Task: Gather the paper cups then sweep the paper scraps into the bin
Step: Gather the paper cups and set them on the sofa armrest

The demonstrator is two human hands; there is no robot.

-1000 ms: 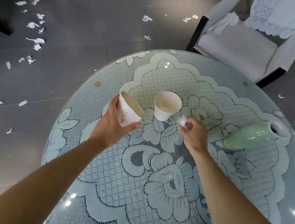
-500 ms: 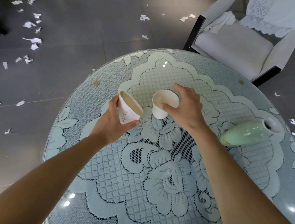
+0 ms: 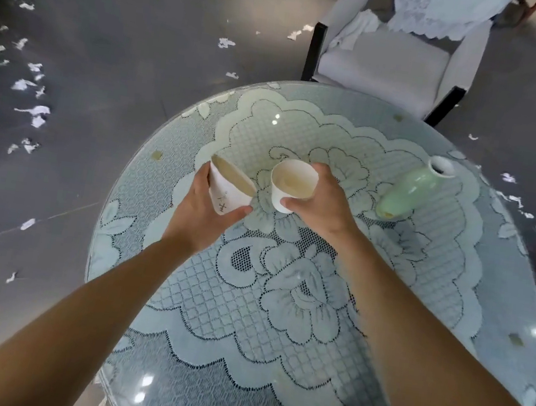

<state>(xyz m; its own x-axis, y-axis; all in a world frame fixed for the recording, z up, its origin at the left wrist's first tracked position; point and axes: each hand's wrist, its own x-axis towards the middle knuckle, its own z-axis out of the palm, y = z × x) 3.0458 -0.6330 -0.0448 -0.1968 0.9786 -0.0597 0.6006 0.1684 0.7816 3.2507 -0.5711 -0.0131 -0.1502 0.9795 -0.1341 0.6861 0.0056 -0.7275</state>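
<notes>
Left hand (image 3: 203, 209) gripping tilted conical paper cup (image 3: 227, 187); right hand (image 3: 323, 203) grasping upright paper cup (image 3: 291, 185) over lace-covered round glass table (image 3: 178, 293).

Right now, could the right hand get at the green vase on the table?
Probably within reach: the vase sits on the table just right of the right hand, with nothing between them. But that hand grips a paper cup, so it likely couldn't grab the vase without setting the cup down.
</notes>
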